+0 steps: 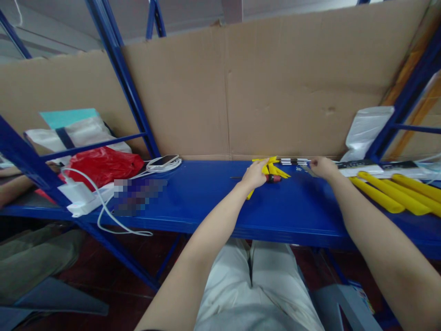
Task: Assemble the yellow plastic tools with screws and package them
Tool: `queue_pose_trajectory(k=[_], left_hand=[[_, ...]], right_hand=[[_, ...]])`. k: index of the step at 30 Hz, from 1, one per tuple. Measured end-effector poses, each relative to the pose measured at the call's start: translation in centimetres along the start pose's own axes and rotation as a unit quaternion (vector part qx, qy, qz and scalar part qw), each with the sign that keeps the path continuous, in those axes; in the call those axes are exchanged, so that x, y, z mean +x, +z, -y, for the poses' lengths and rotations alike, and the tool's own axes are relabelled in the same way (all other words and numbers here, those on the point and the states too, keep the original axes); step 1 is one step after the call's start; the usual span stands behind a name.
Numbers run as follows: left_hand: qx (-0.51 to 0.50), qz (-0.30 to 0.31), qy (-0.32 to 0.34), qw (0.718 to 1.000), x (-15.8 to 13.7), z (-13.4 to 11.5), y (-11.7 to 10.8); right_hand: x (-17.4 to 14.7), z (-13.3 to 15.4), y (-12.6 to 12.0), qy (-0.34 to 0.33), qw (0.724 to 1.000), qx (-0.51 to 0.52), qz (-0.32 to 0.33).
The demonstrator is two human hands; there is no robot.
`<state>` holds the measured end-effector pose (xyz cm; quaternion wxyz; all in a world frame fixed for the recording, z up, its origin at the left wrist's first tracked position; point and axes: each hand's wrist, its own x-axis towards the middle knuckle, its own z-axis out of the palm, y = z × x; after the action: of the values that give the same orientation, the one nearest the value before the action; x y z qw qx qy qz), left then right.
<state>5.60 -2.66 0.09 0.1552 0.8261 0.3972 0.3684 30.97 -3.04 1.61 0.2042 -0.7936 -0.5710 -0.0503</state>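
My left hand (255,174) is closed at the small yellow plastic pieces (280,171) near the back of the blue shelf, its fingers around part of one. A screwdriver (274,178) with a red and black handle lies on the shelf, its shaft passing under that hand. Thin white rods with black bands (294,161) lie between my two hands. My right hand (323,168) is closed beside the rod ends, next to a small clear packet (306,170). Its fingertips are partly hidden, and what they hold is too small to make out.
Several long yellow tubes (386,195) and black-and-white packages (361,168) lie on the right. To the left are a phone (164,161), coiled white cable, a power strip (89,202) and a red bag (103,165). Cardboard (275,92) and blue posts (127,87) bound the shelf. Another person's arm (14,188) shows far left.
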Motion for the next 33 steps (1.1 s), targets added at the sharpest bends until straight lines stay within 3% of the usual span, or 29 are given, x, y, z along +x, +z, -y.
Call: queue_pose_trajectory(k=[4,11,16,24,33], left_hand=[[-0.040,-0.005,0.004,0.999,0.3,0.4,0.1],[-0.051,-0.008,0.009,0.999,0.4,0.6,0.2],[-0.041,-0.002,0.020,0.999,0.4,0.5,0.2],[-0.036,-0.002,0.021,0.999,0.4,0.7,0.3],[-0.040,-0.003,0.019,0.999,0.5,0.7,0.4]], right_hand=[[0.4,-0.6,1.0,-0.026,0.994,-0.092,0.055],[0.3,0.0,1.7,-0.049,0.988,-0.104,0.101],[0.1,0.0,1.8,-0.062,0.990,-0.110,0.065],[0.6,-0.2,2.3,-0.076,0.986,-0.105,0.101],[0.8,-0.1,2.4,-0.113,0.984,-0.118,0.066]])
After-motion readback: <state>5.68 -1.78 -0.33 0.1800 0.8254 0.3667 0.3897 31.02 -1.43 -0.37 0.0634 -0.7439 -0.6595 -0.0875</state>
